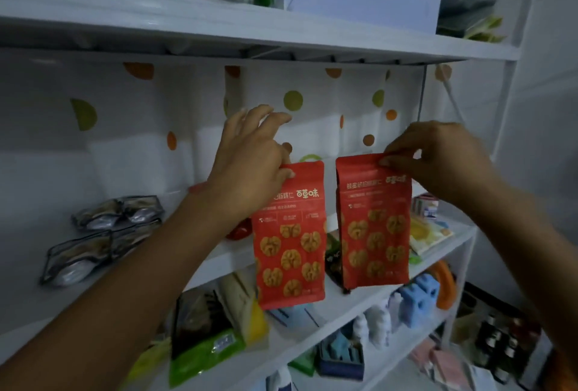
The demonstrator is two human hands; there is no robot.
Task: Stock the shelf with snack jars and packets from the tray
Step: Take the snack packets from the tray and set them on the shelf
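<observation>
Two red snack packets printed with walnut halves hang upright in front of the middle white shelf (444,243). My left hand (250,168) pinches the top edge of the left red packet (289,243), its other fingers spread upward. At the top corner of the right red packet (373,228), my right hand (438,162) pinches between thumb and fingers. Both packets hang off the shelf board, side by side with a narrow gap between them. No tray is in view.
Silver foil packets (103,234) lie at the left of the same shelf, and small yellow and white packets (428,231) at its right end. A dark packet (334,262) sits between the red ones. The shelf below holds bags, white bottles and a blue block (419,296). Boxes stand on the shelf above.
</observation>
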